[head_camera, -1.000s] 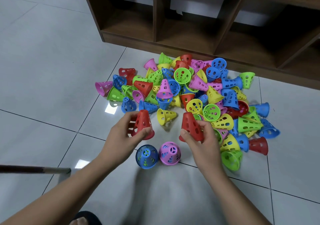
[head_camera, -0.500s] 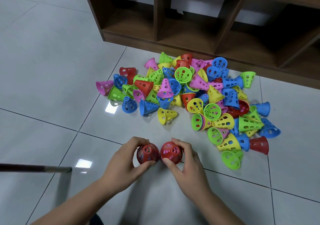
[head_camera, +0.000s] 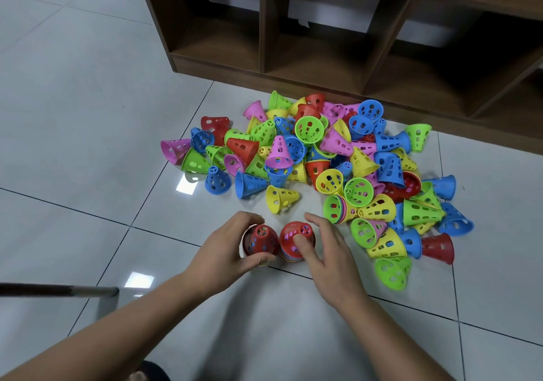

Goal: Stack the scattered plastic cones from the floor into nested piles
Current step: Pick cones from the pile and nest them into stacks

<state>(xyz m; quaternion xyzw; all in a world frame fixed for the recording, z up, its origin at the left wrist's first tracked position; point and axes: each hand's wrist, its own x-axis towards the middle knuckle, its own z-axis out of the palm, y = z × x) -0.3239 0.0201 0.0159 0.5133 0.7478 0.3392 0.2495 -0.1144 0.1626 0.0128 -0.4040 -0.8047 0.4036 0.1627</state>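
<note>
Both red cones, held above the floor (head_camera: 88,151) a second ago, now sit capped on two small piles just in front of the heap of loose cones (head_camera: 323,157). The left grip (head_camera: 226,251) curls round the left red cone (head_camera: 261,241), holding it. The right grip (head_camera: 332,251) has spread wide, only its thumb touching the right red cone (head_camera: 292,235). Each pile has likely gained one cone, and most of the heap remains unstacked.

I log a brown wooden shelf unit (head_camera: 273,28) standing on pale floor tiles (head_camera: 73,116); a dark rod (head_camera: 58,290) enters from the left.
</note>
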